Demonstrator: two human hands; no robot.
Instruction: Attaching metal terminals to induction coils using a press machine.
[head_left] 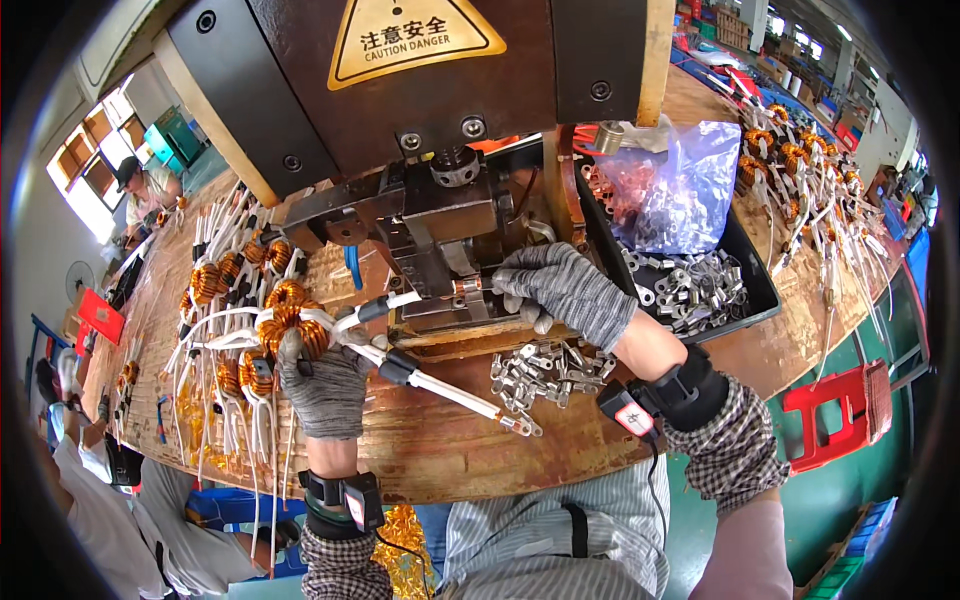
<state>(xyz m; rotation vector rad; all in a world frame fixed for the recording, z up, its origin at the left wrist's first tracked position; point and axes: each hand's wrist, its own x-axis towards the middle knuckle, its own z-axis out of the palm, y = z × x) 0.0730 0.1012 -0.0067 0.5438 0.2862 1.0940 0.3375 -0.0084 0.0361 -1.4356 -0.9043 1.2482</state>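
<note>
My left hand, in a grey knit glove, is closed around a copper-wound toroidal coil. White leads with black sleeves run from this coil. One lead, with a metal cable lug on its tip, slants down over the table. Another lead points into the crimping press. At the jaws of the press, my right hand, also gloved, pinches a cable lug at that lead's end. The fingers partly hide the lug, so how far the wire sits in it cannot be seen.
A pile of loose lugs lies right of the lead. Behind my right hand, a black bin holds lugs and a plastic bag. Finished-looking coils crowd the left; more coils lie far right. A red stool stands beyond the table; people sit left.
</note>
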